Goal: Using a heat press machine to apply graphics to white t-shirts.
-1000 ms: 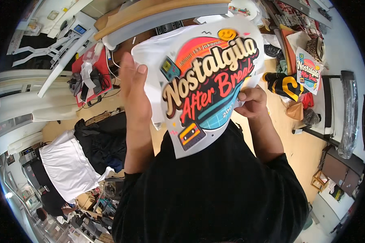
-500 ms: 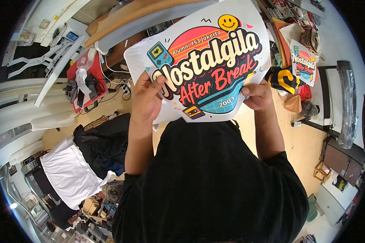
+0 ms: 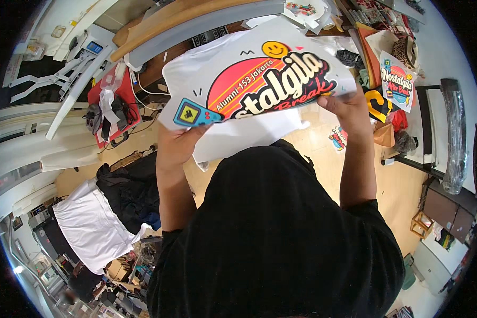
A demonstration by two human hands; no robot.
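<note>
**Sheet pinched between both hands above a white cloth**

At the far left, a white drape [image 3: 95,228] lay beside some black fabric [image 3: 130,180], with a red board [image 3: 94,95] above them carrying dark items.

Next came the left hand [image 3: 176,140], pinching the sheet [image 3: 257,40] at its near left corner. The thumb lay along the edge beside the printed blue console, and the fingers were mostly hidden underneath.

The sheet stretched between the two hands and reached beyond them, away from the body. Its near edge curled down, so part of the lettering was out of sight; the red half-disc and yellow smiley showed on top. Below it was the white cloth [image 3: 249,137], seen between the wrists; whether the two touched could not be told.

The right hand [image 3: 349,108] pinched the near edge toward the right end, its thumb against the print and its fingers largely hidden behind.

Just right of that arm showed a yellow-and-black cloth [image 3: 377,107], then a matching print [image 3: 397,85], and farther over a wrapped roll [image 3: 453,138].
</note>
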